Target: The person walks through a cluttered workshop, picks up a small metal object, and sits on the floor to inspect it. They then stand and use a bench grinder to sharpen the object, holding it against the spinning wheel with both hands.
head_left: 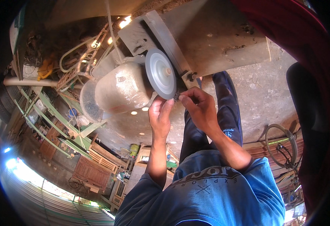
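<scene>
A pale grey grinding wheel [156,71] is mounted on the side of a dusty motor housing [118,90]. At the wheel's lower edge is a small dark piece [177,96], its kind too small to make out. My left hand [160,116] pinches it from below with thumb and fingertips, close against the wheel's rim. From the other side my right hand [201,108] has thumb and index finger closed on the same piece. Whether the piece touches the wheel I cannot tell, nor whether the wheel spins.
A metal bar [166,43] runs beside the wheel along a broad flat board [225,41]. On the left stand green metal frames [50,109] and a second, dark wheel [89,98] on the motor's far side. A bicycle wheel [281,145] leans at the right.
</scene>
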A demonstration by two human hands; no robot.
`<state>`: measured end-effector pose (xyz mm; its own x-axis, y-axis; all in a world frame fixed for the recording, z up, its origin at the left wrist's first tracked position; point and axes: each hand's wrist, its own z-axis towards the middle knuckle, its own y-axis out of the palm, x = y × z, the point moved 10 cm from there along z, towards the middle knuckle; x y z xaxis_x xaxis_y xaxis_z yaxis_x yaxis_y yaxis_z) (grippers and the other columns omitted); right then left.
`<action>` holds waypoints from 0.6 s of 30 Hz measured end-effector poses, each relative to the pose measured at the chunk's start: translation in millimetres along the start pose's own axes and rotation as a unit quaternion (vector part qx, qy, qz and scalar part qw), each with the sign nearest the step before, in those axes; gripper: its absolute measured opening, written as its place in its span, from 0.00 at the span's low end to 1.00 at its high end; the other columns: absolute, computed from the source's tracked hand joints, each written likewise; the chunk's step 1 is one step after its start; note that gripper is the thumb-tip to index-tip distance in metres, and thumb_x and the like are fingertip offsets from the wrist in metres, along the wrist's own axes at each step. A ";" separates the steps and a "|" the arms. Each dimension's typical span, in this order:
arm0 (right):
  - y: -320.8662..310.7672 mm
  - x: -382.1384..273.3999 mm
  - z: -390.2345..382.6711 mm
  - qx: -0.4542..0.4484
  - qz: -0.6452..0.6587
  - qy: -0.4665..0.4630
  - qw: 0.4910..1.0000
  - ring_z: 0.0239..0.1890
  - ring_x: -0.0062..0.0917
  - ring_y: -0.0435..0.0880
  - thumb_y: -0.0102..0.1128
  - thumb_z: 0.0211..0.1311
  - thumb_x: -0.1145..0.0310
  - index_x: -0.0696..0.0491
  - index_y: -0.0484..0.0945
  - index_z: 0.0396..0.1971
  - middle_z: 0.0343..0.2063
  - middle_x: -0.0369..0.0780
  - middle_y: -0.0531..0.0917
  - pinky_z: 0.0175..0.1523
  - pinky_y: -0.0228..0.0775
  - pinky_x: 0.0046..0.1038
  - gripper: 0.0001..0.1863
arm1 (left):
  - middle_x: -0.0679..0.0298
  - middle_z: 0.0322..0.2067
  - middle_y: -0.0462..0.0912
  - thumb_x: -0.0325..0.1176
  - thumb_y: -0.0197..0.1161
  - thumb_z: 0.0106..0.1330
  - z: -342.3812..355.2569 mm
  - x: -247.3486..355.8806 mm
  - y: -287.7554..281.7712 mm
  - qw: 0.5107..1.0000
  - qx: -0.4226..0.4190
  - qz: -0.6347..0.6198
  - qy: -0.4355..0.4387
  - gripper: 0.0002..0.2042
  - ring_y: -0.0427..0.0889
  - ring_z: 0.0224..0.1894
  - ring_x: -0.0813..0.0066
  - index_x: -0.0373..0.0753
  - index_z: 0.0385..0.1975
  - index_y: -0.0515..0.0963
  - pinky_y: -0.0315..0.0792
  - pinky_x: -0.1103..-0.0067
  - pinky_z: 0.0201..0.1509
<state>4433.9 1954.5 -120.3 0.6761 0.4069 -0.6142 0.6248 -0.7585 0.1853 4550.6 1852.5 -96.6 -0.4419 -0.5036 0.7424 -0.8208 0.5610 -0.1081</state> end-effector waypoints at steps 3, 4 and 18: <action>0.5 -0.2 -0.2 -0.001 0.000 0.002 1.000 0.25 0.12 0.73 0.62 0.62 0.71 0.61 0.80 0.32 0.21 0.34 0.79 0.30 0.65 0.19 0.08 | 0.66 0.41 0.81 0.31 0.60 0.70 0.8 -0.2 -0.1 1.000 0.000 -0.001 0.001 0.13 0.75 0.43 0.83 0.30 0.48 0.78 0.67 0.83 0.50; 0.6 -1.3 0.0 -0.001 0.001 -0.002 1.000 0.25 0.12 0.73 0.62 0.62 0.71 0.61 0.80 0.32 0.21 0.34 0.79 0.30 0.65 0.19 0.08 | 0.66 0.41 0.81 0.31 0.60 0.70 1.2 -0.8 -0.2 1.000 0.002 -0.001 0.000 0.13 0.75 0.43 0.83 0.30 0.48 0.78 0.67 0.83 0.50; 1.1 -5.0 0.6 -0.003 0.002 -0.014 1.000 0.24 0.11 0.73 0.62 0.62 0.72 0.62 0.80 0.32 0.21 0.35 0.80 0.29 0.66 0.19 0.07 | 0.64 0.43 0.81 0.30 0.59 0.70 1.3 -3.8 -0.6 1.000 -0.005 -0.021 -0.005 0.13 0.76 0.46 0.82 0.29 0.49 0.77 0.68 0.82 0.53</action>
<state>4430.9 1951.4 -117.5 0.6674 0.3901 -0.6344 0.6250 -0.7566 0.1923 4552.3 1853.2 -100.2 -0.4110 -0.5334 0.7393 -0.8347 0.5462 -0.0699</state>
